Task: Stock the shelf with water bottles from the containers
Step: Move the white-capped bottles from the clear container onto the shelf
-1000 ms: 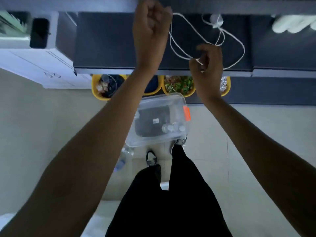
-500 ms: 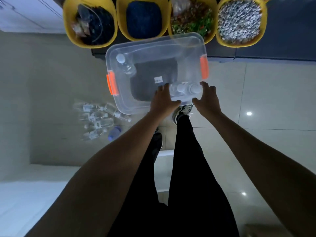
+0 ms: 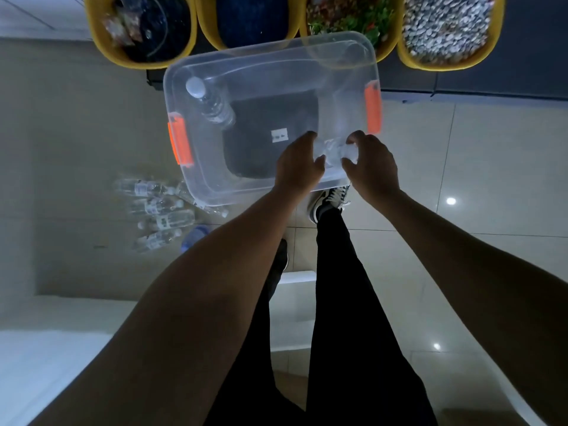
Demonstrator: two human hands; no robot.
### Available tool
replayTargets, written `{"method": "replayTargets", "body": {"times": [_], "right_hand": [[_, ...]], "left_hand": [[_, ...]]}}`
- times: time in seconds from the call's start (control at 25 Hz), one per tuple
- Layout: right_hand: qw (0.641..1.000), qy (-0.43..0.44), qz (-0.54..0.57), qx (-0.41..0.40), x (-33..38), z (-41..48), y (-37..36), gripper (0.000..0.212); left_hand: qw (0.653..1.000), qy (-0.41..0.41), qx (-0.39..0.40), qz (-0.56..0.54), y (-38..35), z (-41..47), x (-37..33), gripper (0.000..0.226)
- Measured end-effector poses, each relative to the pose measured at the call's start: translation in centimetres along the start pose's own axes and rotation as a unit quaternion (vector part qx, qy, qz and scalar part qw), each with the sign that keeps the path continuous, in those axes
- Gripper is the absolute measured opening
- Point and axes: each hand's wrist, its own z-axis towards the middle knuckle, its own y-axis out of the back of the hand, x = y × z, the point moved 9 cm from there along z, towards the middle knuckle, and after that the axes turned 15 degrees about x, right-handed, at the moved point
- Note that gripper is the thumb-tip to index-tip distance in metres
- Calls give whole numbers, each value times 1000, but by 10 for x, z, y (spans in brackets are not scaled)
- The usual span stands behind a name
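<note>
Two hands: both reach into the clear bin (image 3: 270,72) at its near right corner, where a small cluster of water bottles (image 3: 336,153) stands upright with pale caps showing.
Left hand (image 3: 299,167): fingers curled round the left side of the cluster, thumb toward the middle; it looks closed on a bottle, though the clear plastic makes the contact hard to read.
Right hand (image 3: 370,167): fingers bent over the caps on the right side of the cluster, apparently clasping a bottle by its neck; how many bottles it holds cannot be told.
Lone bottle (image 3: 212,106): leans in the far left corner of the bin, well apart from the hands, cap up.
Bin: on the tiled floor (image 3: 491,179), lid off, orange latches (image 3: 180,144) on both short sides, dark label patch on its base.
Spare bottles (image 3: 159,210): lying on their sides on the floor just left of the bin, untouched.
Yellow tubs (image 3: 101,35): a row beyond the bin, filled with other goods.
Step in hand: my judgement is the lift out of the bin.
Doing it well: grip below the cap shoulder rather than on the cap, one bottle secure per hand; raise straight up so the bases clear the near wall; keep the feet (image 3: 330,201) clear of the bin edge.
Risk: smooth, clear bottles may slip, or knock each other over.
</note>
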Motion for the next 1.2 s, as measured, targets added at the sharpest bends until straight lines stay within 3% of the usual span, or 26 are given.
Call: {"method": "replayTargets", "body": {"times": [0.16, 0.44, 0.8, 1.0, 1.2], "right_hand": [[995, 83, 16, -43, 36, -13, 26, 27], [976, 177, 54, -112, 108, -72, 125, 24], [950, 234, 43, -201, 237, -185, 363, 26], [920, 283, 28, -268, 282, -249, 507, 29], [883, 338, -24, -326, 302, -284, 630, 33]], "left_hand": [[997, -33, -64, -29, 29, -31, -3, 35], [976, -102, -189, 30, 164, -121, -57, 38], [897, -225, -377, 45, 386, -272, -204, 35], [881, -245, -397, 75, 491, -331, -300, 44], [863, -288, -416, 8, 569, -360, -380, 33]]}}
